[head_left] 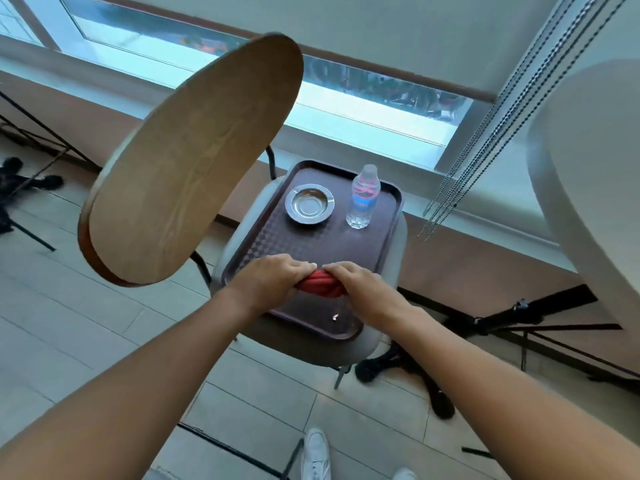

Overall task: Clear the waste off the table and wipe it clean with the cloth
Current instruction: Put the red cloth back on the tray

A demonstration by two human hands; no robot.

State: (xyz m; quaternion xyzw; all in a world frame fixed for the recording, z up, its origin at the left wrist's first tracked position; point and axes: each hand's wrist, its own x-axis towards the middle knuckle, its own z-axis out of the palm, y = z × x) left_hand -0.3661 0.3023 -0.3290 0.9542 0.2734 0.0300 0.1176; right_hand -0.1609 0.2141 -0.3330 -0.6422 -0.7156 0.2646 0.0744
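Over the near half of a dark brown tray (377, 244), both hands grip a red cloth (320, 283) that is twisted into tight, ropy coils. The left hand (273, 280) is curled round one end and the right hand (360, 285) round the other — fingers closed on the fabric, knuckles nearly touching. The cloth sits directly between the two grips, just above the tray, which rests on a grey chair seat (398, 251). It looks soft and pliable, light, probably damp given the wringing twist; holding it by its ends suits wringing, but it would need shaking loose and bunching in one palm for wiping. Farther back on the tray stand a steel ashtray (309, 203) and a water bottle (363, 197). A small white scrap (334, 317) lies near the tray's front edge. The round wooden surface (194, 161) is to the left.
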